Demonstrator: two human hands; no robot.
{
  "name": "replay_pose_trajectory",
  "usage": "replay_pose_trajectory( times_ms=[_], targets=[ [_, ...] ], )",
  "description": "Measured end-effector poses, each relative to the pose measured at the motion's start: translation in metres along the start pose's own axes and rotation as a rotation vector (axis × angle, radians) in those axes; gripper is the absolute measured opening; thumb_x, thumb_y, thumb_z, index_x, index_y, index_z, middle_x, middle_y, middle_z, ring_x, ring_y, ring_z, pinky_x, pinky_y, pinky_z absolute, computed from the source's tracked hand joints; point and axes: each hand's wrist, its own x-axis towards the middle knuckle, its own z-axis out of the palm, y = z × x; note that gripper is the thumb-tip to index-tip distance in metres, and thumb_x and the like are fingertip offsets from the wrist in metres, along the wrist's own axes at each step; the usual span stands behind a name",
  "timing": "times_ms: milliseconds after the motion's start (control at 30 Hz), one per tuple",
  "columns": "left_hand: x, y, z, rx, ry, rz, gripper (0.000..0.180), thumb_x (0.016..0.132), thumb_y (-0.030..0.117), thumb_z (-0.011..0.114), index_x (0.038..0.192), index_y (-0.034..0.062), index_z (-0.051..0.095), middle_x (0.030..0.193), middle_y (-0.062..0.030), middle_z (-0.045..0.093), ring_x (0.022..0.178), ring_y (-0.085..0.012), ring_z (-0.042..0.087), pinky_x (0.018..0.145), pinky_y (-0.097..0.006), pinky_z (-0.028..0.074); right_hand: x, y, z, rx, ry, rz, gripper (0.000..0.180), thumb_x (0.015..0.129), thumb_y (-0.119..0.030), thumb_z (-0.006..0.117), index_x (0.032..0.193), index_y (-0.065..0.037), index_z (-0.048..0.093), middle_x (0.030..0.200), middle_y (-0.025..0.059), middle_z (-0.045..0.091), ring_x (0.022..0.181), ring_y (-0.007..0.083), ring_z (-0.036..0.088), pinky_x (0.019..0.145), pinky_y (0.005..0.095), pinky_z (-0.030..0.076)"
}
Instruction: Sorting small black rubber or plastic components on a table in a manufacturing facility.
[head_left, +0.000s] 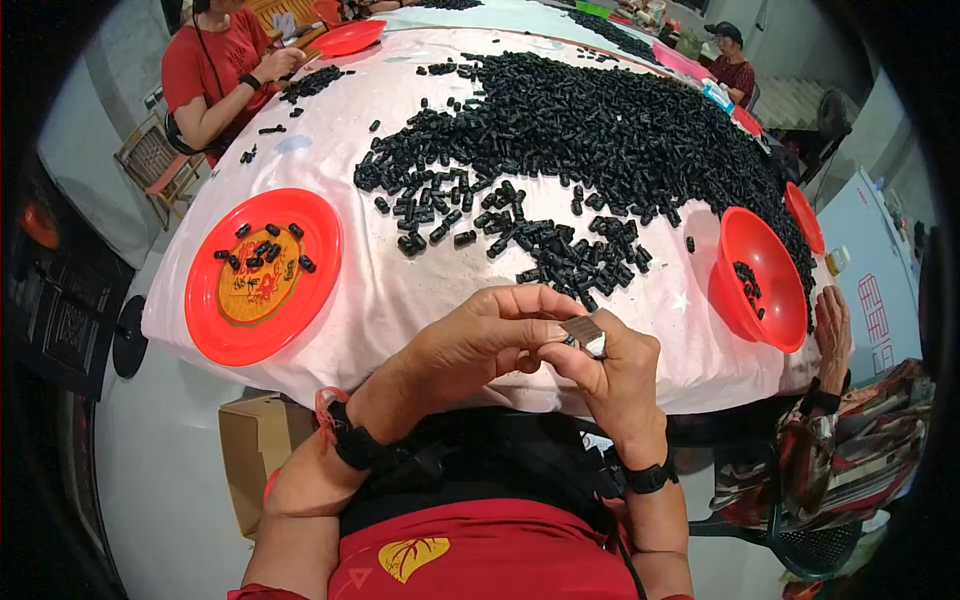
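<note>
My left hand [485, 335] and my right hand [615, 370] meet just over the near table edge. In my right hand is a small flat brown-grey piece with a white wrapped end [582, 331]; its exact kind does not show. My left thumb and fingers are pinched against it, and a tiny dark bit shows where the thumbs meet. What my left fingers grip is mostly hidden. Beyond my hands lie loose short black cylindrical pieces [575, 260], and behind them spreads a large heap of the same pieces [600, 120].
On the left, a red plate [205, 290] holds several black pieces. A red bowl [735, 300] with a few pieces stands at right. The pale tablecloth [400, 300] lies beneath. Another person's hand [832, 325] rests at the right edge; other people sit at the far side.
</note>
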Motion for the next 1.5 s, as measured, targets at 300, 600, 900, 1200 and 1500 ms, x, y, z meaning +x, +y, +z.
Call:
replay_pose_trajectory(
  times_ms=[300,600,900,1200,1500],
  targets=[
    [-0.002,0.004,0.003,0.016,0.022,0.020,0.032,0.087,0.015,0.061,0.116,0.0026,0.054,0.104,-0.0048,0.061,0.089,-0.0105,0.060,0.078,-0.025,0.049,0.000,-0.005,0.000,0.027,0.044,0.009,0.036,0.073,-0.036,0.075,0.075,-0.003,0.060,0.060,0.0122,0.060,0.051,0.0267,0.060,0.045,0.0320,0.044],
    [-0.002,0.006,0.001,0.023,0.071,0.000,0.031,0.086,0.019,0.062,0.114,0.0069,0.055,0.095,-0.0004,0.061,0.081,-0.0066,0.058,0.070,-0.021,0.047,0.000,-0.015,-0.005,0.115,0.029,0.064,0.027,0.075,-0.024,0.077,0.083,-0.002,0.062,0.065,0.0097,0.063,0.056,0.0164,0.063,0.048,0.0263,0.045],
    [-0.005,0.013,0.002,0.000,0.108,-0.061,0.023,0.085,0.020,0.064,0.104,0.0092,0.057,0.087,0.0041,0.058,0.074,-0.0029,0.053,0.066,-0.017,0.043,0.003,-0.014,-0.007,0.261,0.053,-0.018,0.022,0.077,-0.003,0.067,0.099,0.000,0.062,0.082,0.0085,0.067,0.068,0.0102,0.064,0.059,0.0220,0.048],
    [-0.002,0.009,0.007,0.020,0.099,0.077,0.029,0.089,0.023,0.060,0.112,0.0057,0.055,0.086,0.0027,0.057,0.076,-0.0040,0.054,0.069,-0.018,0.043,0.003,-0.017,-0.004,0.316,0.164,0.116,0.014,0.080,-0.007,0.067,0.089,-0.001,0.060,0.073,0.0032,0.064,0.065,0.0053,0.058,0.056,0.0208,0.045],
    [0.001,0.004,0.004,0.162,0.095,0.136,0.025,0.092,0.019,0.057,0.112,0.0049,0.057,0.084,0.0047,0.055,0.071,-0.0026,0.050,0.066,-0.018,0.042,0.002,-0.026,-0.002,0.267,0.135,0.073,0.014,0.080,-0.008,0.069,0.087,-0.001,0.060,0.070,0.0036,0.064,0.065,0.0047,0.059,0.054,0.0196,0.046]
  ],
)
